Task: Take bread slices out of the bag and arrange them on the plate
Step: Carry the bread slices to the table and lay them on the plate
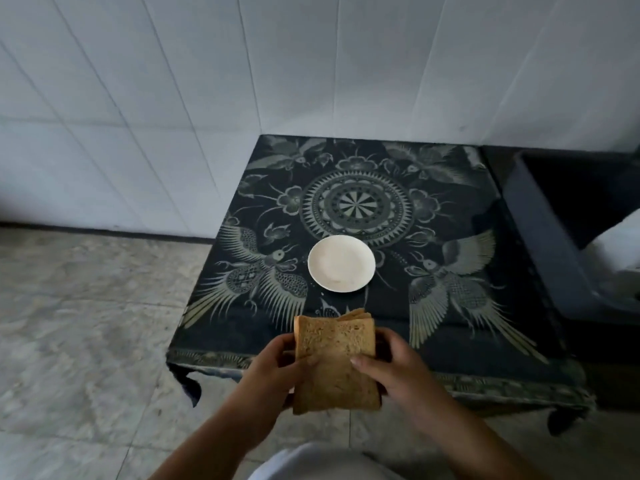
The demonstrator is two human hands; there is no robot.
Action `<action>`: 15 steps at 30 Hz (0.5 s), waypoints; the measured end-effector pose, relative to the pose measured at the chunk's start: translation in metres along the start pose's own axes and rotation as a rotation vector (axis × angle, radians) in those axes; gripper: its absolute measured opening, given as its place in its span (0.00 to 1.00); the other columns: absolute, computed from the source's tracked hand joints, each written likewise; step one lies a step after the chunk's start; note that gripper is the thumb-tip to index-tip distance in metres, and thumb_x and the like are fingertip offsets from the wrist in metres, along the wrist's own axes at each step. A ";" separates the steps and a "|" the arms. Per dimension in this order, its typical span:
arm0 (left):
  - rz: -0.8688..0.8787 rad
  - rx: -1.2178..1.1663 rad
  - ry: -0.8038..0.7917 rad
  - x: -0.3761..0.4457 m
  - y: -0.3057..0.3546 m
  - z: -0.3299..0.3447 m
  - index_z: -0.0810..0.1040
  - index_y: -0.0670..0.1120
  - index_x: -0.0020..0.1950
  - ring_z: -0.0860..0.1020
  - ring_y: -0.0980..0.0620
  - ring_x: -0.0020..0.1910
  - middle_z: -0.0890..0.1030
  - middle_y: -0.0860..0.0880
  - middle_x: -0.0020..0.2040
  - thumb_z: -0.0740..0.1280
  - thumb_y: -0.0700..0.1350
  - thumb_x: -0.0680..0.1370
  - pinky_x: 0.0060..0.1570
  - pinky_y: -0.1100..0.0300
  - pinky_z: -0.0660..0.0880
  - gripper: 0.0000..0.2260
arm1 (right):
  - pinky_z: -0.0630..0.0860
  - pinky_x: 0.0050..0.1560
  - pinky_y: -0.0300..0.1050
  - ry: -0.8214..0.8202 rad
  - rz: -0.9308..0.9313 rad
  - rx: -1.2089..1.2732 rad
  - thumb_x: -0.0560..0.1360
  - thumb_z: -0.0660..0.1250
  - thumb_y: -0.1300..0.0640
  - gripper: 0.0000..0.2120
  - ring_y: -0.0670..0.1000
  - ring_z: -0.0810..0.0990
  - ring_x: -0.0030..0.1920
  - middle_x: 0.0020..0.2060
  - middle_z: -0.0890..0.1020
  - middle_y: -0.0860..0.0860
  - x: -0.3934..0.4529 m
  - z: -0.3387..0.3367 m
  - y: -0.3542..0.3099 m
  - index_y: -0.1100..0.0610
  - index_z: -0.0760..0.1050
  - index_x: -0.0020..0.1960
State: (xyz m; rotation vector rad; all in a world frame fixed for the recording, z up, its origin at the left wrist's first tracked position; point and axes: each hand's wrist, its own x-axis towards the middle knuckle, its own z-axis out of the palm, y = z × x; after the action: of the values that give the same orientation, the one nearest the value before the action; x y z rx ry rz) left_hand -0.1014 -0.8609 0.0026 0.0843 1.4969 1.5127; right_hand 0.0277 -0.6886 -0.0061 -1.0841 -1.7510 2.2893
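Note:
A stack of brown bread slices (334,362) is held upright-tilted in front of the table's near edge. My left hand (273,367) grips its left side, and my right hand (386,363) grips its right side with the thumb on the front slice. Any bag around the slices is too clear to make out. A small white plate (341,263) sits bare on the table, just beyond the bread.
The low table is covered by a dark cloth (450,237) printed with birds and a round medallion. A white tiled wall (173,98) stands behind and to the left. A dark piece of furniture (554,237) adjoins on the right. Pale floor tiles (86,323) lie at left.

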 end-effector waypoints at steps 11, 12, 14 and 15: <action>-0.025 -0.011 -0.021 0.045 0.019 -0.003 0.76 0.44 0.60 0.85 0.41 0.47 0.86 0.45 0.47 0.71 0.39 0.75 0.40 0.47 0.81 0.14 | 0.82 0.49 0.50 0.040 0.007 -0.041 0.71 0.76 0.57 0.18 0.50 0.85 0.50 0.51 0.86 0.50 0.038 -0.006 -0.008 0.49 0.76 0.58; -0.031 -0.009 -0.019 0.051 0.022 -0.007 0.76 0.45 0.60 0.85 0.42 0.47 0.86 0.44 0.48 0.71 0.38 0.75 0.39 0.48 0.81 0.14 | 0.82 0.49 0.49 0.047 0.003 -0.043 0.71 0.76 0.57 0.18 0.49 0.85 0.50 0.51 0.86 0.50 0.043 -0.003 -0.009 0.48 0.76 0.58; -0.040 -0.005 -0.030 0.062 0.031 -0.012 0.76 0.44 0.60 0.85 0.42 0.47 0.86 0.44 0.48 0.70 0.37 0.75 0.39 0.48 0.81 0.14 | 0.82 0.49 0.48 0.065 -0.003 -0.034 0.72 0.76 0.57 0.18 0.48 0.85 0.50 0.51 0.86 0.49 0.052 0.002 -0.012 0.47 0.75 0.58; -0.038 -0.001 -0.043 0.068 0.035 -0.014 0.76 0.44 0.60 0.85 0.42 0.47 0.86 0.44 0.48 0.71 0.37 0.75 0.40 0.48 0.81 0.14 | 0.82 0.50 0.49 0.074 -0.003 -0.025 0.72 0.76 0.57 0.18 0.48 0.85 0.50 0.51 0.86 0.49 0.056 0.004 -0.013 0.47 0.75 0.58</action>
State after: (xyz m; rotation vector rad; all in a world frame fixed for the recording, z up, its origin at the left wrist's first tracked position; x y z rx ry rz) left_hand -0.1659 -0.8198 -0.0107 0.0871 1.4557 1.4725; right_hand -0.0210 -0.6622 -0.0212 -1.1534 -1.7578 2.2011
